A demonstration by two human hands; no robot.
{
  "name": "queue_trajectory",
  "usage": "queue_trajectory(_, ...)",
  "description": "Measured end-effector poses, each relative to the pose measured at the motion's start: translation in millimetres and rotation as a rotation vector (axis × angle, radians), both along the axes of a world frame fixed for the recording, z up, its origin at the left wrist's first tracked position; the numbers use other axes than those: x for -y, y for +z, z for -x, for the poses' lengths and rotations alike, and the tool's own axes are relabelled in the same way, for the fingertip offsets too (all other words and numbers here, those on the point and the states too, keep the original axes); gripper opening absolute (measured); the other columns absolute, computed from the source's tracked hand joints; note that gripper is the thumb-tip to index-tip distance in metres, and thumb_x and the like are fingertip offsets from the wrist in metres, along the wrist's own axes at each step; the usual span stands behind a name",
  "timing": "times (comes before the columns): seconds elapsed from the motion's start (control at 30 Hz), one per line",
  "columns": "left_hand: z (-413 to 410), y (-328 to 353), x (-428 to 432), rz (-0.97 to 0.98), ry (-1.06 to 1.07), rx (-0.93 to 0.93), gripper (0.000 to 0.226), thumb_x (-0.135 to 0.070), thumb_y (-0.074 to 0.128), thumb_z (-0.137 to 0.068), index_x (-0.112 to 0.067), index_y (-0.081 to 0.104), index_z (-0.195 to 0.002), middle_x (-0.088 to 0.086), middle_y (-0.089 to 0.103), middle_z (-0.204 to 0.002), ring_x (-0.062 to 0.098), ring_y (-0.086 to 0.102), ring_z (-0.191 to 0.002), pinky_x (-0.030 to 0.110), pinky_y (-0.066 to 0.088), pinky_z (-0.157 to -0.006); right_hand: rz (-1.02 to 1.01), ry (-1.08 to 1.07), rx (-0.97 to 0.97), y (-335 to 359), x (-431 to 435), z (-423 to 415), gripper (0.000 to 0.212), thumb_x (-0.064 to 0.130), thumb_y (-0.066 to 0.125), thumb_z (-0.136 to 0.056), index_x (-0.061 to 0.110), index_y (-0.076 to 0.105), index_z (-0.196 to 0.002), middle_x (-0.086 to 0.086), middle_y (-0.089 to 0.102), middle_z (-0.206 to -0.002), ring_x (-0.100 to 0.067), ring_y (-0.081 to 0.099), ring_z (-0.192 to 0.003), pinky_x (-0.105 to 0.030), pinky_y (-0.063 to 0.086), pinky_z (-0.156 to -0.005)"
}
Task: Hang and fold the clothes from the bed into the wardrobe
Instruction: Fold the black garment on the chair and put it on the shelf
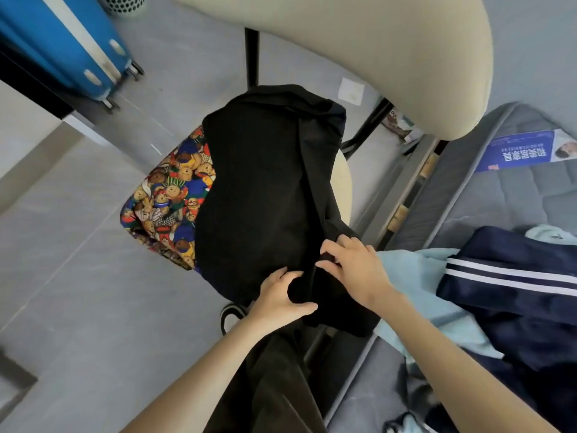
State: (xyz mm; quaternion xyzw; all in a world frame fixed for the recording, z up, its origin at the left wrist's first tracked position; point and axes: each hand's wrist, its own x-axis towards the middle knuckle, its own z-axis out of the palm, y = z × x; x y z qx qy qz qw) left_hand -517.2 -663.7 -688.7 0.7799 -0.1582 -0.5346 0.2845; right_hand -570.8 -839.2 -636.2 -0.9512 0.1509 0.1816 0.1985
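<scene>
- Left hand (pixel 281 295): thumb and fingers curled round a fold at the near edge of the black garment (pixel 265 189); grip closed on cloth.
- Right hand (pixel 352 267): just beside the left, fingertips pinching the same garment's near edge.
- Black garment: draped over the chair seat (pixel 343 182), near end hanging off towards the person.
- Teddy-bear print fabric (pixel 165 198): on the seat beneath the black garment, showing at its left side.
- Bed (pixel 499 198), right of the chair: grey quilted mattress. On it, a light blue garment (pixel 412 270), crumpled, and a navy garment (pixel 515 292) with white stripes lying partly over it.
- Blue leaflet (pixel 524 151): further up the mattress.
- Cream chair backrest (pixel 374 57): beyond the seat.
- Blue suitcase (pixel 62 42): far left, standing on the grey tiled floor (pixel 78 260).
</scene>
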Motion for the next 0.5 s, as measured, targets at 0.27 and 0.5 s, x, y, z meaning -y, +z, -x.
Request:
queue_trajectory(0.27,33.2,9.9,16.3,-0.133,0.089,0.224,0.075,-0.062,0.067,-0.074,-0.017,0.049,-0.130,0.000,0.025,-0.142,0.022,0.023,-0.131,0.039,0.037,-0.105,-0.644,-0.747,0.328,39.9,24.5,-6.7,0.011,0.030,0.056,-0.097,0.029,0.057,-0.086,0.008,0.040,-0.063,-0.006,0.039,-0.061,-0.015,0.037,-0.060)
queue_trajectory(0.5,42.7,24.1,58.0,-0.099,0.460,0.310,0.083,-0.058,0.070,-0.072,-0.026,0.023,-0.133,0.002,0.029,-0.129,0.023,0.033,-0.118,0.042,0.043,-0.094,-0.873,-0.773,0.187,60.5,29.0,-25.9,0.012,0.032,0.052,-0.098,0.021,0.059,-0.097,0.003,0.045,-0.059,-0.008,0.046,-0.057,-0.020,0.042,-0.068)
